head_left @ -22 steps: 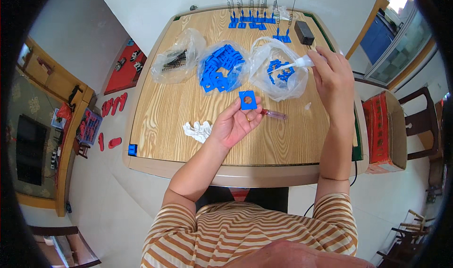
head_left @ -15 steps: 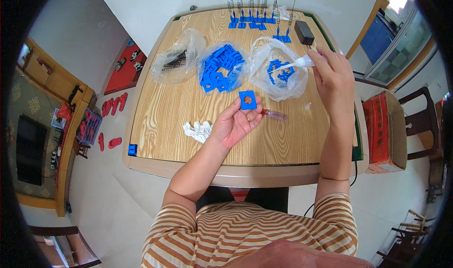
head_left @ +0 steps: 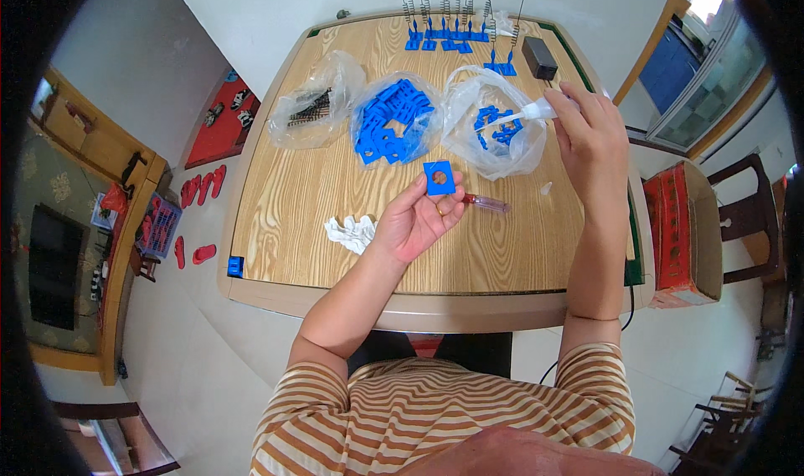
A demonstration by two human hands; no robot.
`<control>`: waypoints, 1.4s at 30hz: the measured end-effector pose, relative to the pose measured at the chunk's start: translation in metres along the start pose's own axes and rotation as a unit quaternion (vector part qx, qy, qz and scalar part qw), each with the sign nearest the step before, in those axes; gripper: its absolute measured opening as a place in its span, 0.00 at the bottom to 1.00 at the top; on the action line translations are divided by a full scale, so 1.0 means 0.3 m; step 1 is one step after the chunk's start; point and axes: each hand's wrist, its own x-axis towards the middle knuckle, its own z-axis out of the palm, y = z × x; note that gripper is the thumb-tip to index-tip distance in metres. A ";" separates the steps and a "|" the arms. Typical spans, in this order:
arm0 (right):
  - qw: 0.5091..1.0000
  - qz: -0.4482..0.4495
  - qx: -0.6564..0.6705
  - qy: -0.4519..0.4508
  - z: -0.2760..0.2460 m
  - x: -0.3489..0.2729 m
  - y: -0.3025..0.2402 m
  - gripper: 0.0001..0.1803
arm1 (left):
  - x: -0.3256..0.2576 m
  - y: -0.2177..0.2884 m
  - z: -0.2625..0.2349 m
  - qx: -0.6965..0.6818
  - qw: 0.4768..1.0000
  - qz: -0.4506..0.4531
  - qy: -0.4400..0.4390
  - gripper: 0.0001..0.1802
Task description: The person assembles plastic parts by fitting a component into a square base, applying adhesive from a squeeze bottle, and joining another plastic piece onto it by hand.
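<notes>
- Left hand [head_left: 425, 222] — holding a blue square plate [head_left: 445, 190] with a round hole, pinched between thumb and fingers above the near half of the table [head_left: 285, 216].
- Right hand [head_left: 596, 137] — curled around a white bottle [head_left: 542, 109], its long thin tip pointing left across the right-hand plastic bag [head_left: 529, 156].
- Small blue parts [head_left: 504, 133] lie in that bag.
- The middle bag [head_left: 430, 144] holds a heap of blue pieces [head_left: 388, 112]; the left bag [head_left: 289, 95] holds dark springs [head_left: 311, 108].
- Just beyond the left fingertips lies a tool with a clear reddish handle [head_left: 492, 204]; crumpled white tissue [head_left: 349, 233] lies left of the wrist.
- At the far edge, blue bases [head_left: 456, 36] carry upright springs, near a dark block [head_left: 539, 58].
</notes>
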 end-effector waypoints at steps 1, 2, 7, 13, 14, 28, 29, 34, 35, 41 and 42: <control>1.000 0.000 -0.003 0.000 0.000 0.000 0.000 0.18 | 0.000 0.000 0.000 0.000 1.000 0.001 0.001 0.20; 1.000 0.000 -0.003 0.000 0.001 -0.001 0.002 0.18 | 0.000 0.000 0.000 0.000 1.000 0.001 0.001 0.20; 1.000 0.000 -0.001 -0.005 0.002 -0.003 0.006 0.17 | 0.002 0.000 -0.006 -0.009 1.000 -0.002 -0.005 0.20; 1.000 0.006 -0.008 -0.012 0.004 -0.003 0.004 0.17 | 0.003 0.000 -0.010 -0.006 1.000 -0.004 -0.002 0.20; 1.000 0.006 -0.008 -0.012 0.003 -0.003 0.004 0.17 | 0.003 0.000 -0.010 -0.006 1.000 -0.005 -0.002 0.20; 1.000 0.005 -0.008 -0.007 -0.001 0.001 0.005 0.17 | 0.004 0.001 -0.006 0.001 1.000 -0.010 -0.011 0.20; 1.000 0.005 -0.007 -0.007 0.000 0.000 0.005 0.17 | 0.003 0.001 -0.006 0.001 1.000 -0.010 -0.011 0.20; 1.000 0.000 -0.008 0.002 0.003 -0.003 0.006 0.17 | 0.002 0.001 -0.010 -0.007 1.000 -0.013 -0.015 0.20; 1.000 0.000 -0.008 0.002 0.000 -0.002 0.004 0.17 | 0.003 0.001 -0.011 -0.007 1.000 -0.013 -0.014 0.20; 1.000 0.003 -0.007 -0.003 0.000 -0.004 0.007 0.17 | 0.003 0.001 -0.009 -0.004 1.000 -0.016 -0.017 0.20; 1.000 0.003 -0.011 -0.007 0.001 -0.004 0.006 0.17 | 0.003 -0.001 -0.007 -0.005 1.000 -0.015 -0.015 0.20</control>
